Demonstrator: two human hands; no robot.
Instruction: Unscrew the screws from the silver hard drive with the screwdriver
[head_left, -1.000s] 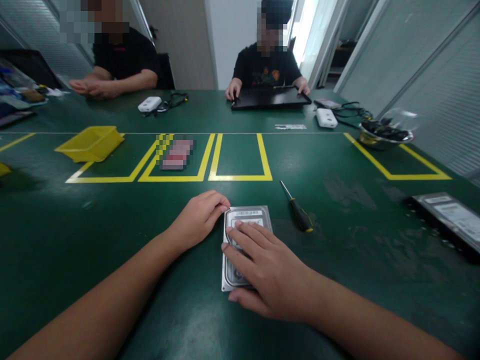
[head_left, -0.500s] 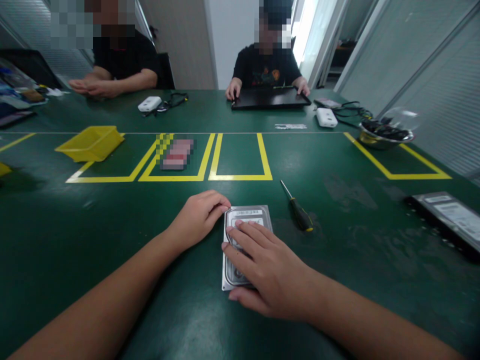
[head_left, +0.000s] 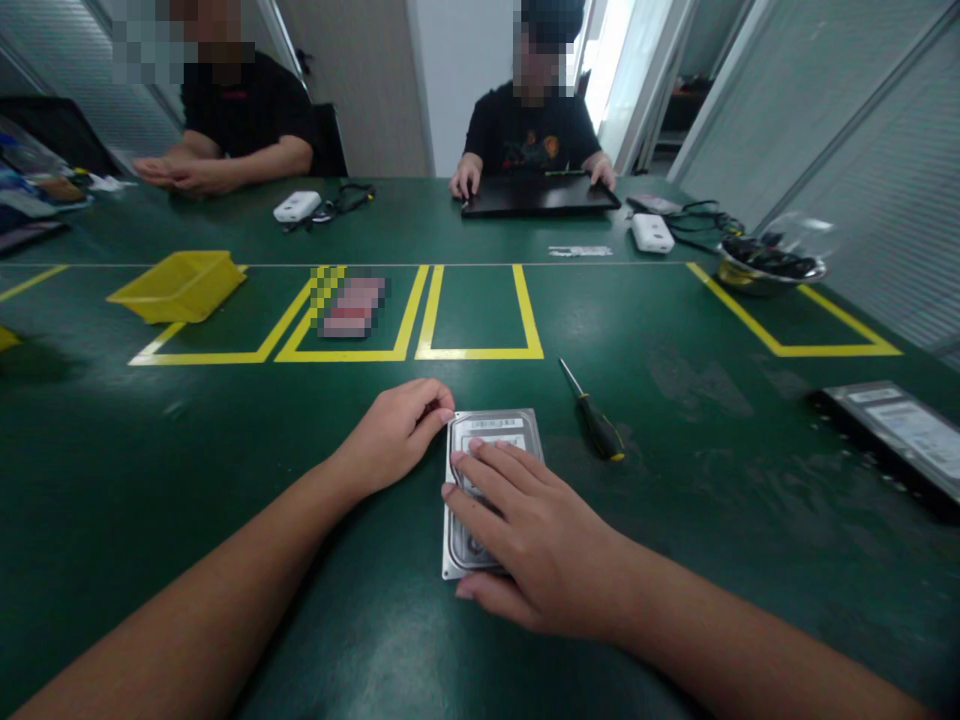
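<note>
A silver hard drive (head_left: pixel 491 425) with a white label lies flat on the green table in front of me. My right hand (head_left: pixel 525 530) rests across it, fingers stretched over its top face and thumb by the near edge; the palm hides much of the drive. At its far left corner is my left hand (head_left: pixel 409 425), thumb and forefinger pinched together. Whatever those fingertips hold, if anything, is too small to make out. To the right of the drive lies a black-and-yellow screwdriver (head_left: pixel 600 428), its shaft pointing away from me.
Farther right sits another hard drive (head_left: pixel 900 430). Yellow tape frames (head_left: pixel 480 354) mark the table, with a yellow bin (head_left: pixel 180 288) at left and a metal bowl (head_left: pixel 765 285) of dark parts at right. Across the table, one person holds a black panel (head_left: pixel 540 195); another person (head_left: pixel 247 120) sits beside.
My left fingertips have drawn slightly left at the drive's corner. The right hand stays on the drive, and the screwdriver has not moved.
</note>
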